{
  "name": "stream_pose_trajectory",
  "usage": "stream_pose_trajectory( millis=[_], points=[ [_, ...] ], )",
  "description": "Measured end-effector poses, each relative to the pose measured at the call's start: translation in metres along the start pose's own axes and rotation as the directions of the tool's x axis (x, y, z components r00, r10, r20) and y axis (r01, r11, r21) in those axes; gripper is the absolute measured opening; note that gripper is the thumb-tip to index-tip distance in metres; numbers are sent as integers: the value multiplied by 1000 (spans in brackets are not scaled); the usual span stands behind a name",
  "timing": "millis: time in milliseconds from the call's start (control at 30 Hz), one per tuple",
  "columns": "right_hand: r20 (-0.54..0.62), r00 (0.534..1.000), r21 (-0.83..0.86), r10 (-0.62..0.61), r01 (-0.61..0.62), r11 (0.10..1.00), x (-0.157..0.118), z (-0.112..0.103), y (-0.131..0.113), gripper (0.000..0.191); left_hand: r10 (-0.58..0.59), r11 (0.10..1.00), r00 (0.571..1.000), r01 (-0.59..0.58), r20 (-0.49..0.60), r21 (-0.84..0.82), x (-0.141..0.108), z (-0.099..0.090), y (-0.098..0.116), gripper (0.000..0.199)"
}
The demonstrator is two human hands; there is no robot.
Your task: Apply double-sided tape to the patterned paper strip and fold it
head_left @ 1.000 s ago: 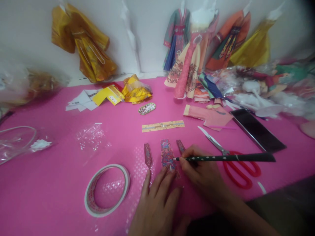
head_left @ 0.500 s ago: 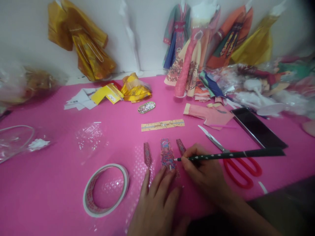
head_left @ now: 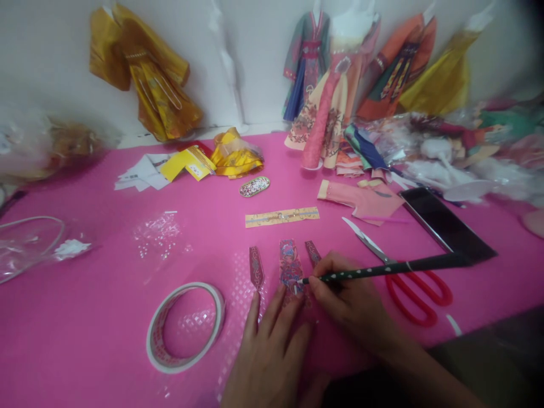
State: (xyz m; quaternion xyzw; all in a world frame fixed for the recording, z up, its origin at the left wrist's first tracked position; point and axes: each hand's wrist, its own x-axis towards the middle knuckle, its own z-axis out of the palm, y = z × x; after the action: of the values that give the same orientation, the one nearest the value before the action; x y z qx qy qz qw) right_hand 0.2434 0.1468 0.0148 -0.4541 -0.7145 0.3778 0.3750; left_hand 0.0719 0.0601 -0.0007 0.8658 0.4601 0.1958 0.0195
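My left hand (head_left: pixel 272 345) lies flat with its fingers stretched out. Its fingertips press on the lower ends of a dark red pointed strip (head_left: pixel 256 267) and a wider patterned strip (head_left: pixel 289 260). Between the fingers of my right hand (head_left: pixel 348 300) is a dark green pencil (head_left: pixel 361 274) with pale spots. The pencil's pale tip touches or hovers just over the wider strip; I cannot tell which. Another dark red strip (head_left: pixel 313 252) lies partly behind my right hand. Above them rests a tan decorated band (head_left: pixel 282 216).
Left of my hands lies a tape roll (head_left: pixel 153 334) beside loose gems (head_left: pixel 157 235). Red-handled scissors (head_left: pixel 408 294) and a black phone (head_left: pixel 450 221) are to the right. Dressed doll forms, among them one in gold (head_left: pixel 165 96), stand along the wall.
The pencil tip has shifted slightly left and down on the wider strip, my right hand moving with it. My left hand stays in place on the strips. The view has shifted slightly.
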Motion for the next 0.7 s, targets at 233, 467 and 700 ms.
stream_pose_trajectory(
  millis=[233, 467, 700],
  points=[
    [19, 1000, -6, 2, -2, 1000, -1, 0, 0, 16, -3, 1000, 1000, 3, -4, 7, 1, 0, 0, 38],
    [8, 1000, -12, -3, 3, 1000, 0, 2, 2, 16, -27, 999, 999, 27, -28, -17, 1, 1, 3, 36],
    [-22, 1000, -38, -6, 5, 999, 2, 2, 0, 17, 8, 1000, 1000, -8, -14, -2, 3, -2, 2, 39]
  ],
)
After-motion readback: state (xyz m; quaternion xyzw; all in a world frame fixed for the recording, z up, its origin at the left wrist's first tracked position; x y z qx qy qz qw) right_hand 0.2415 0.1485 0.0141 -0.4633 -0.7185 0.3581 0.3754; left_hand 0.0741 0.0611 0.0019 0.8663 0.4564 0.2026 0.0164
